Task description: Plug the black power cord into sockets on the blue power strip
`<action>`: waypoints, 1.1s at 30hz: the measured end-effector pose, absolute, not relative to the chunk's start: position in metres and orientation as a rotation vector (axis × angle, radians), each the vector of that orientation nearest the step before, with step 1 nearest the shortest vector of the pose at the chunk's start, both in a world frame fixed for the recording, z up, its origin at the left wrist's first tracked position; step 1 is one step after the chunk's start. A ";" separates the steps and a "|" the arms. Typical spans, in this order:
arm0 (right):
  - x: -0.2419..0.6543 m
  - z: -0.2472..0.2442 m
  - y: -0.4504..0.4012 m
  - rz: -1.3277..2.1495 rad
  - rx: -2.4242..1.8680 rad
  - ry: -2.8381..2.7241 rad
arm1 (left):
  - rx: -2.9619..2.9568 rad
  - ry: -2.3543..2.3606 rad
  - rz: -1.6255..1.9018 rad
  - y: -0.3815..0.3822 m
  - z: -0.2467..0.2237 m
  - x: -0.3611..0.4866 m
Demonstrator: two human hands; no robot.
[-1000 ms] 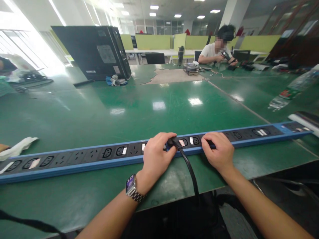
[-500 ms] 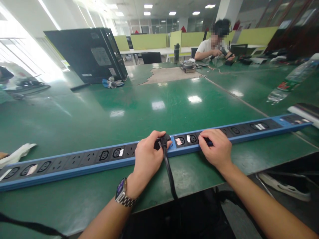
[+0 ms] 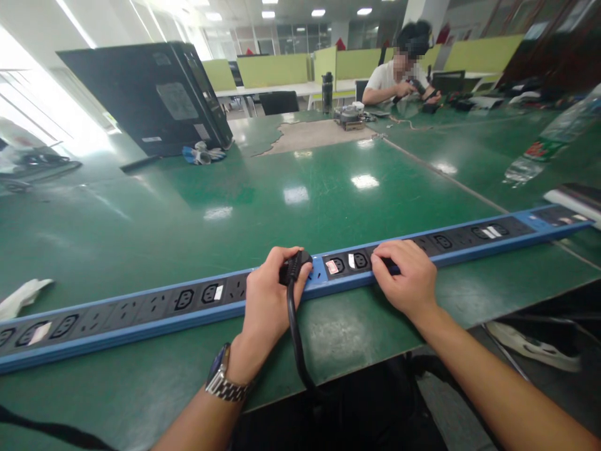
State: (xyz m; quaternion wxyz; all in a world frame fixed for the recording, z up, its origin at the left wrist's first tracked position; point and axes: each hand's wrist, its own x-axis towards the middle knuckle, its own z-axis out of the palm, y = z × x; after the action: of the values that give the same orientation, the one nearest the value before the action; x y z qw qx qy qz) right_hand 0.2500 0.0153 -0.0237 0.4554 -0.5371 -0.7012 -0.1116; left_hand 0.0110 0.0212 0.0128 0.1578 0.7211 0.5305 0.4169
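Note:
A long blue power strip (image 3: pixel 315 287) with black socket panels runs across the table. My left hand (image 3: pixel 269 293), with a watch (image 3: pixel 226 379) on its wrist, is closed round a black power plug (image 3: pixel 292 268) over the strip, left of its plain blue section. From the plug a black cord (image 3: pixel 295 341) hangs down over the table's near edge. The plug's pins are hidden, so I cannot tell whether they sit in a socket. My right hand (image 3: pixel 407 275) is curled over the strip, right of two labelled sockets, its thumb and forefinger close together; its other fingertips are hidden.
A black computer case (image 3: pixel 154 103) stands at the back left, gloves (image 3: pixel 203 153) beside it. A plastic bottle (image 3: pixel 547 144) is at the right. Across the green table (image 3: pixel 263 207) sits a person (image 3: pixel 389 81) handling something. White material (image 3: pixel 23 297) lies at the left.
My left hand and the plug have shifted slightly left, away from the blue section, and the plug looks tilted more. The view has turned a little. My right hand stays at the same spot.

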 end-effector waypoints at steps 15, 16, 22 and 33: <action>0.250 -0.022 0.014 -0.252 -1.373 -1.725 | 2.365 1.422 1.137 0.019 0.014 0.019; 0.250 -0.022 0.014 -0.249 -1.374 -1.727 | 2.408 1.380 1.123 0.019 0.014 0.018; 0.249 -0.026 0.013 -0.220 -1.363 -1.722 | 2.427 1.236 1.051 0.018 0.010 0.009; 0.259 0.085 0.007 0.759 -1.358 -1.751 | 2.297 0.975 1.426 0.024 0.073 0.079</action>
State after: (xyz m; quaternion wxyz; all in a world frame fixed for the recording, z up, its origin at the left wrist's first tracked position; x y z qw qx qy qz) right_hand 0.2585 0.0068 0.0851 0.3889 -0.5342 -0.6886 0.2985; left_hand 0.0785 0.0238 0.0727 0.1334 0.7919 0.3363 0.4919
